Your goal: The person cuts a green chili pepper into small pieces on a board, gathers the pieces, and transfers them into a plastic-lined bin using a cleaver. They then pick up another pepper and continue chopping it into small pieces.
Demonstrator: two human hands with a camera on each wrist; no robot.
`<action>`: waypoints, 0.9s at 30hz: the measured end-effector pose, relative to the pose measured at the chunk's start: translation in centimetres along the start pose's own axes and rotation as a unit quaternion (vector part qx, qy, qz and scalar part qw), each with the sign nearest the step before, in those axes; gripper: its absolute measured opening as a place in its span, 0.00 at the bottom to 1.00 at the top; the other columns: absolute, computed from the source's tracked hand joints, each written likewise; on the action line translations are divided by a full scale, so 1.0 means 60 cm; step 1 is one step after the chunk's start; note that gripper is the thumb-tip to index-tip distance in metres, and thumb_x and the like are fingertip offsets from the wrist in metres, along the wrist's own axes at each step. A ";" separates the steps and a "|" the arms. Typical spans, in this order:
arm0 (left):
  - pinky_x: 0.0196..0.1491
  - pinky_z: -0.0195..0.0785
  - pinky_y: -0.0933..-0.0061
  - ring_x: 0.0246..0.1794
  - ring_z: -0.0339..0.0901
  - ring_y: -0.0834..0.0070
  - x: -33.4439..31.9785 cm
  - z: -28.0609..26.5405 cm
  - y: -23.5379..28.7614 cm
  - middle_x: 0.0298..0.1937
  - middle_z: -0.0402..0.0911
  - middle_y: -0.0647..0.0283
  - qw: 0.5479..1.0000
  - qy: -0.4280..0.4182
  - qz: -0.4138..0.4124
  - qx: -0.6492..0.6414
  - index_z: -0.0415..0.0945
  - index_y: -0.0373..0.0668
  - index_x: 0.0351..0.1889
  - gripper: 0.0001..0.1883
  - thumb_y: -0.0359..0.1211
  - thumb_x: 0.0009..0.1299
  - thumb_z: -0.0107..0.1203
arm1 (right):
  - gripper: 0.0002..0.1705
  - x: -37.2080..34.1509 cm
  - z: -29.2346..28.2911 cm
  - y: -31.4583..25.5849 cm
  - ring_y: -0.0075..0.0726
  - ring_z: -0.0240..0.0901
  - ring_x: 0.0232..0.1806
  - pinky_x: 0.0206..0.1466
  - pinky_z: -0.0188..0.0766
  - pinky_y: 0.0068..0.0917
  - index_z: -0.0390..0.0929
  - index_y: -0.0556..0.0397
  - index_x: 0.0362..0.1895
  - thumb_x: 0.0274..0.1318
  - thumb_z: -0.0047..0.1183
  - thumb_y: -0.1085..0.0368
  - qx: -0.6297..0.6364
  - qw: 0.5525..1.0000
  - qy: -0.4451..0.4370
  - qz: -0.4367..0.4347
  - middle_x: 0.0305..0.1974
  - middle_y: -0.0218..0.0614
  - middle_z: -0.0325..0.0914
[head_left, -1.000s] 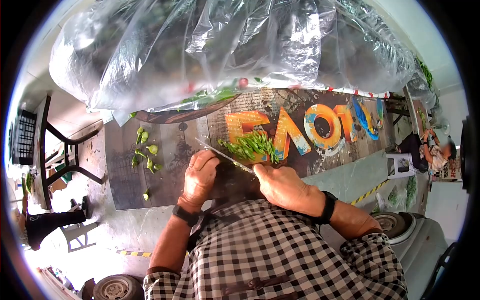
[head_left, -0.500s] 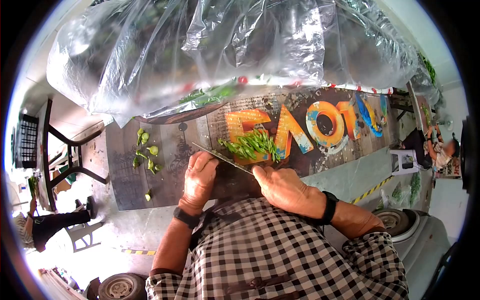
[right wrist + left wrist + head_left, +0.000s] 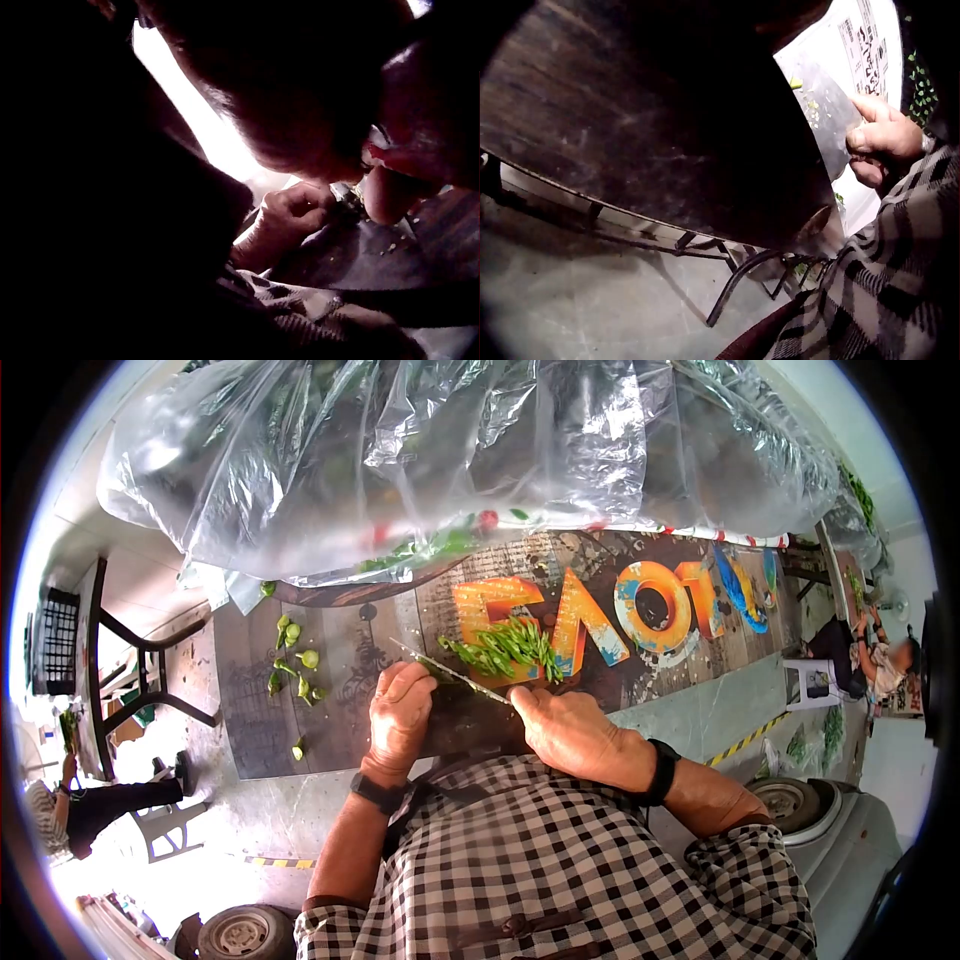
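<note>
Grey metal, flecked with green crumbs, makes up the broad blade of the knife (image 3: 826, 124), seen nearly edge-on from the head, slanting from ten o'clock at its tip to four at the grip. Taking the blade as the clock's centre, with twelve away from the wearer, the right hand (image 3: 578, 732) lies at four, its thumb and fingers closed firmly about the grip end. At eight is the left hand (image 3: 398, 710), fingers bent inward beside the tip half; whether it has hold of anything beneath them, I cannot tell, as the underside is hidden and the right wrist view is dark.

Chopped green pieces (image 3: 508, 650) lie heaped at two o'clock, just beyond the blade. Pale green stem ends (image 3: 308, 659) are scattered at nine, well apart from the heap. All of these rest on a dark wood-patterned table (image 3: 370, 620) printed with big orange letters. Clear plastic sheeting (image 3: 460, 450) drapes across twelve o'clock. Farther off, a seated person (image 3: 888, 668) shows at three, a black-framed stand (image 3: 140, 660) at nine and a wheel (image 3: 240, 935) at seven.
</note>
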State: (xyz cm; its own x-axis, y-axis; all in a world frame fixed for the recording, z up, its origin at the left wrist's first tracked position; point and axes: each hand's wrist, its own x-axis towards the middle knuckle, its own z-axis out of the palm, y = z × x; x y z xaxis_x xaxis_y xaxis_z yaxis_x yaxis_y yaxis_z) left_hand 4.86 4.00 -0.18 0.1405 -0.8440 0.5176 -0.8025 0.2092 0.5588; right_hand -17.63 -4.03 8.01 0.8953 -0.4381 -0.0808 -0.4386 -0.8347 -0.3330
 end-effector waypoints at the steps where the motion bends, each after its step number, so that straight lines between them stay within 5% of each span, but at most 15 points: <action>1: 0.46 0.73 0.64 0.43 0.77 0.59 0.000 0.001 0.000 0.39 0.79 0.61 1.000 0.000 0.001 0.000 0.80 0.40 0.32 0.11 0.17 0.52 0.57 | 0.17 0.001 -0.001 0.001 0.40 0.74 0.18 0.17 0.68 0.33 0.63 0.59 0.40 0.47 0.55 0.70 -0.005 1.000 -0.010 0.002 0.25 0.42 0.72; 8: 0.47 0.74 0.63 0.43 0.78 0.58 0.001 0.000 0.000 0.39 0.80 0.61 1.000 0.004 -0.003 -0.005 0.80 0.40 0.32 0.12 0.16 0.52 0.56 | 0.11 0.010 -0.012 0.000 0.36 0.71 0.25 0.23 0.69 0.31 0.71 0.63 0.36 0.48 0.52 0.69 -0.004 0.998 -0.058 0.008 0.27 0.39 0.70; 11: 0.48 0.74 0.63 0.43 0.78 0.58 0.004 -0.003 0.003 0.39 0.80 0.60 1.000 0.004 -0.010 -0.015 0.80 0.40 0.32 0.12 0.16 0.52 0.55 | 0.12 0.007 0.008 0.006 0.48 0.77 0.22 0.22 0.70 0.38 0.66 0.59 0.38 0.49 0.54 0.71 0.058 0.998 0.022 0.009 0.24 0.42 0.75; 20: 0.47 0.74 0.64 0.44 0.79 0.58 -0.002 0.000 -0.001 0.40 0.81 0.59 1.000 0.008 -0.010 -0.005 0.81 0.39 0.30 0.12 0.16 0.50 0.56 | 0.12 0.003 -0.029 -0.019 0.52 0.75 0.19 0.21 0.71 0.42 0.65 0.57 0.37 0.50 0.54 0.71 0.089 0.994 -0.017 0.053 0.24 0.44 0.75; 23: 0.47 0.74 0.64 0.44 0.79 0.59 -0.002 0.000 -0.002 0.39 0.81 0.59 1.000 0.006 -0.007 -0.003 0.81 0.39 0.30 0.12 0.16 0.50 0.56 | 0.17 -0.001 -0.019 -0.012 0.42 0.74 0.20 0.20 0.68 0.35 0.64 0.60 0.41 0.48 0.55 0.70 0.023 0.998 -0.053 0.019 0.24 0.38 0.72; 27: 0.49 0.74 0.65 0.46 0.78 0.59 -0.003 -0.002 -0.003 0.41 0.80 0.61 1.000 -0.005 -0.009 -0.006 0.81 0.41 0.32 0.12 0.18 0.52 0.57 | 0.17 -0.002 -0.031 -0.022 0.43 0.74 0.19 0.18 0.67 0.36 0.63 0.59 0.41 0.47 0.55 0.71 0.038 0.999 -0.028 0.025 0.23 0.39 0.74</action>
State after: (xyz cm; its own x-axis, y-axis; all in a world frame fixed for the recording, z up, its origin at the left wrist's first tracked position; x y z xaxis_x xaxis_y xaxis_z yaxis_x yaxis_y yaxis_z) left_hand 5.04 4.17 -0.30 0.1482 -0.8523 0.5015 -0.7936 0.2001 0.5746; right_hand -17.33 -3.51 10.21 0.8760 -0.4580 -0.1514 -0.4782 -0.7834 -0.3970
